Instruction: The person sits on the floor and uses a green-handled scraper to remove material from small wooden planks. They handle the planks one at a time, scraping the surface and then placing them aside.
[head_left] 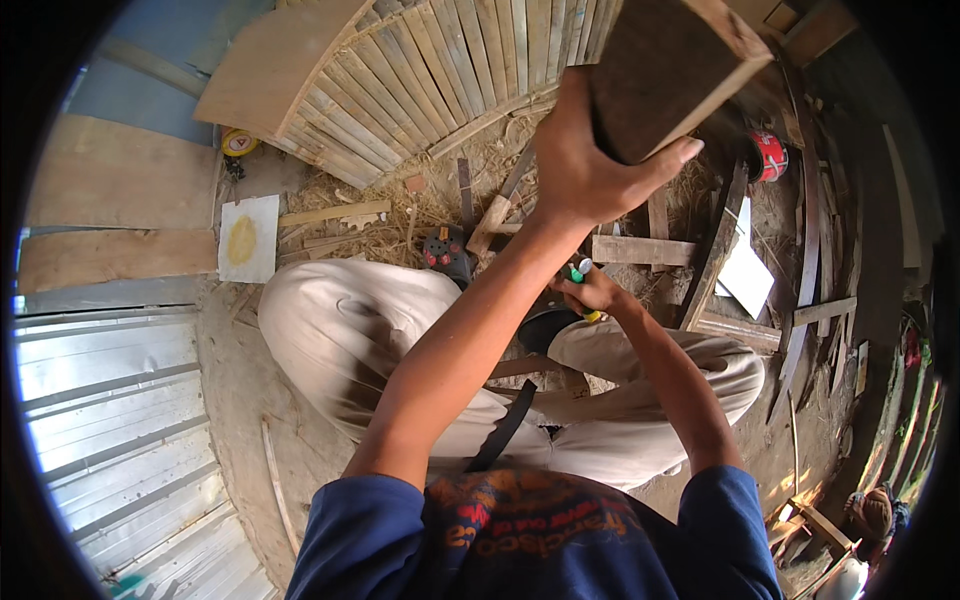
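Observation:
My left hand (pixel 585 165) is raised, its fingers and thumb clamped around the lower end of a dark wooden block (pixel 665 75) with paler edges. The block runs up to the top rim of the view. Lower down, above my crossed legs, my right hand (pixel 595 290) is closed around a green-and-yellow handle (pixel 578 272) with a whitish end. Whatever the handle belongs to is hidden by the hand. A dark patterned clog (pixel 447 252) shows beside my knee, left of the right hand.
Wooden slats (pixel 420 75) lean ahead of me over shavings. Loose boards (pixel 645 250) and white sheets (pixel 745 275) lie to the right, near a red can (pixel 768 157). At left stand corrugated metal (pixel 120 430) and a yellow-stained white card (pixel 248 238).

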